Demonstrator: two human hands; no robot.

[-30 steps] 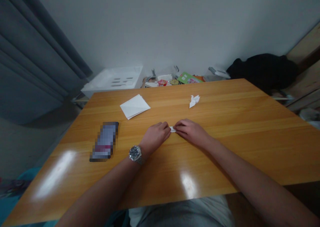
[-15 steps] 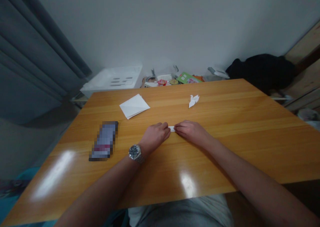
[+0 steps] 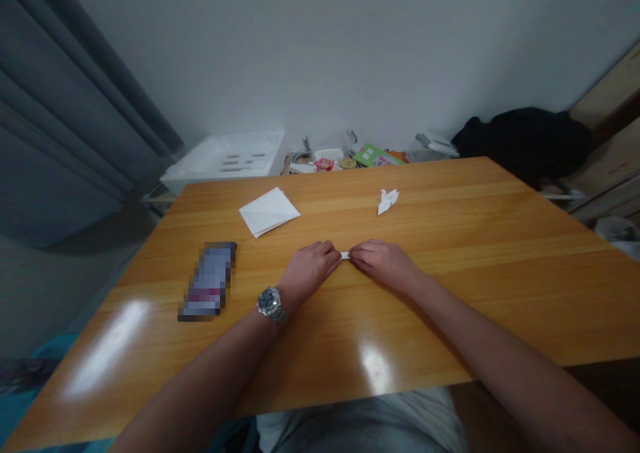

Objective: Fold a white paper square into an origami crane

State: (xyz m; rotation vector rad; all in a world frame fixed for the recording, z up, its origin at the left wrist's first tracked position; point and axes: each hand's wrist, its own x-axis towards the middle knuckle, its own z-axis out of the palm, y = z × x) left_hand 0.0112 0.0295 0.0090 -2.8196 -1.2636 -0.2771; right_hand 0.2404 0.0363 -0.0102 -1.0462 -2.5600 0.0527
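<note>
One left hand [image 3: 309, 268] and one right hand [image 3: 383, 261], fingers clamped on opposite ends of one small folded paper [image 3: 345, 256] between them, mid-table [image 3: 450, 240]. Paper: likely light, thin, faintly springy, easily creased or torn; best taken by its ends. Also, left to right: one phone [image 3: 209, 283], one stack of white sheets [image 3: 269, 213] (count unclear), one paper bird [image 3: 387, 202].

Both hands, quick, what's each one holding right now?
Left hand: closed, pinching one end of the folded white paper.
Right hand: closed, pinching the other end.
</note>
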